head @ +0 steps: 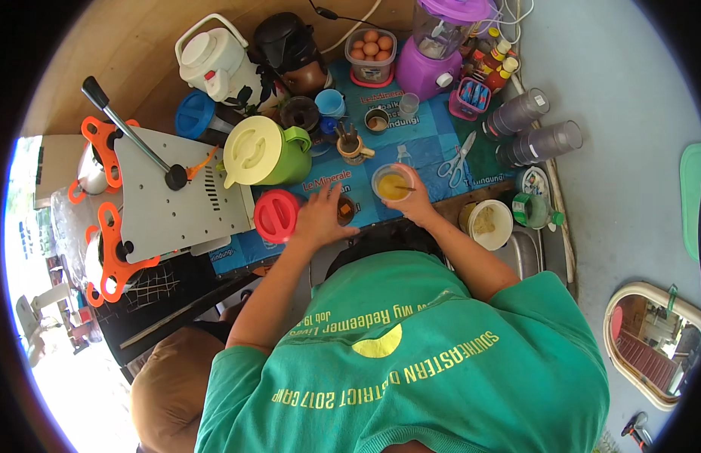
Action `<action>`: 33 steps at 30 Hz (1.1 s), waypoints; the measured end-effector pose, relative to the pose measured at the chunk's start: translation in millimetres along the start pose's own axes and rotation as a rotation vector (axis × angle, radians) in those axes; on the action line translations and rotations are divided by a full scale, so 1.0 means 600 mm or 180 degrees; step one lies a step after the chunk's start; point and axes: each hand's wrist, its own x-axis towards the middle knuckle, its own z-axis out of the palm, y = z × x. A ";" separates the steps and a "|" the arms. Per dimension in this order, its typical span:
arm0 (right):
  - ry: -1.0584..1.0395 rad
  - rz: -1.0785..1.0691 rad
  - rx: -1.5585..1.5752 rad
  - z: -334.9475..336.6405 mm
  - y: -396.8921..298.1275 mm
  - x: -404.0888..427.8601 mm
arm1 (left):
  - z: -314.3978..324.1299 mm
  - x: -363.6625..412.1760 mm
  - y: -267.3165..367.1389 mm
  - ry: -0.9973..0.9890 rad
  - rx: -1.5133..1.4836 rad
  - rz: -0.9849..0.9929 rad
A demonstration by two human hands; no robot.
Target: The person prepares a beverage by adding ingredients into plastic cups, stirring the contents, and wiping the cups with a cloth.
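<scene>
My right hand (417, 198) grips a clear plastic cup (375, 184) holding yellow liquid (391, 186). A spoon or stirrer (407, 188) leans in the liquid. My left hand (319, 219) has its fingers and thumb spread beside a small dark round container (345, 210) with an orange patch; whether they touch is hard to tell. Left of that hand stands a container with a red lid (275, 215). Beyond the hands are a mug of utensils (353, 150), a small metal cup (377, 121) and scissors (458, 161) on a blue printed table cover (379, 158).
A green pitcher (265, 152) and a lever-handled cup sealing machine (175, 187) stand left. Along the back are a white thermos jug (214, 62), eggs in a tub (372, 48) and a purple blender (427, 71). Stacked cups (540, 144) and a white tub (489, 225) are right.
</scene>
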 end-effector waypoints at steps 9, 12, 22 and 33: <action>0.0077 0.0173 0.0225 -0.019 0.001 -0.017 | 0.066 0.026 -0.016 0.0086 0.0240 -0.0177; -0.0079 0.0171 -0.0144 -0.037 0.014 -0.021 | 0.053 0.053 -0.030 0.0326 0.0275 -0.0198; 0.0083 0.0130 0.0213 -0.034 0.023 -0.035 | 0.035 0.103 -0.057 0.0610 0.0424 -0.0543; -0.0747 -0.0755 -0.0566 0.063 0.027 0.048 | 0.034 -0.007 0.018 0.0781 -0.0241 0.0674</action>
